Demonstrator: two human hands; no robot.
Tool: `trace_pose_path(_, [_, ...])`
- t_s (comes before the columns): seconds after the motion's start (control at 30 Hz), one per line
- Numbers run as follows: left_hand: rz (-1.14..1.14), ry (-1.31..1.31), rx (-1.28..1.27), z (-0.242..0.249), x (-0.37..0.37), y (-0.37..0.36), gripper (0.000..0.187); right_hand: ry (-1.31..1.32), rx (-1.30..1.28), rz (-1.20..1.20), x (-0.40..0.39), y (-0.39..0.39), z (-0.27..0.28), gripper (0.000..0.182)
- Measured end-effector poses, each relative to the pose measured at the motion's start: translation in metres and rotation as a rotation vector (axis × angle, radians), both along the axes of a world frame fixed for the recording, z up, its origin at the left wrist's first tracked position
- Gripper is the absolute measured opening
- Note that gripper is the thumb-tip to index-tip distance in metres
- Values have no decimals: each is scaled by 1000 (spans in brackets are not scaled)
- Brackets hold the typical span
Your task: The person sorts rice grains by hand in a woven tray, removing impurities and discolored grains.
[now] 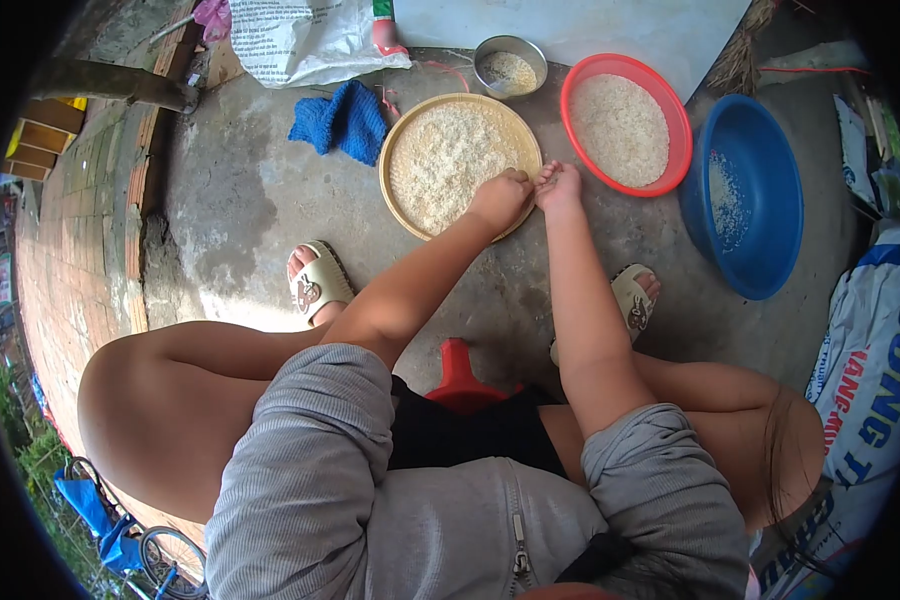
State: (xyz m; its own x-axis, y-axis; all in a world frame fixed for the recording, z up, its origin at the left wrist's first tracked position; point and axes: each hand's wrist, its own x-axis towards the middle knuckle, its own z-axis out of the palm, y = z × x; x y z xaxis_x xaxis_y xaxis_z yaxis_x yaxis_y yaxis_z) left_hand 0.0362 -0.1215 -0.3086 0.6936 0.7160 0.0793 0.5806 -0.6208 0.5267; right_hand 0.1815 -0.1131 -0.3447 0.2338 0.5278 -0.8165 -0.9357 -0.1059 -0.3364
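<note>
A round bamboo winnowing tray holds a wide heap of pale rice on the concrete floor. My left hand is closed over the tray's right side, above the rice; what its fingers hold is hidden. Close beside it, at the tray's right rim, my right hand has its fingers curled in, and anything in them is too small to make out. Right of the tray stands a red plastic basin with white rice inside.
A blue basin with scattered grains stands far right. Behind the tray are a metal bowl with grain and a blue knitted cloth. Printed sacks line the right side; a red stool is below me.
</note>
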Motion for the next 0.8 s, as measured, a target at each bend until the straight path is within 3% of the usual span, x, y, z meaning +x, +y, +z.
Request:
trace_pose_path(0.23, [6, 116, -40, -1, -4, 8, 11, -101, -81, 15, -14, 7, 20, 27])
trace_pose_path(0.4, [324, -277, -254, 35, -21, 47, 15, -189, -17, 24, -29, 14, 22, 30])
trace_pose_path(0.53, [280, -291, -402, 59, -15, 59, 19, -51, 16, 61, -37, 25, 28, 32])
trace_pose_path(0.63, [95, -171, -269, 64, -8, 56, 24, -52, 161, 176, -38, 33, 12, 32])
trace_pose_path(0.73, [155, -186, -225, 62, -14, 61, 23, 24, 235, 182, -44, 35, 11, 29])
trace_pose_path(0.8, [230, -230, -181, 59, -23, 69, 23, 74, -119, -41, -50, 35, 20, 26])
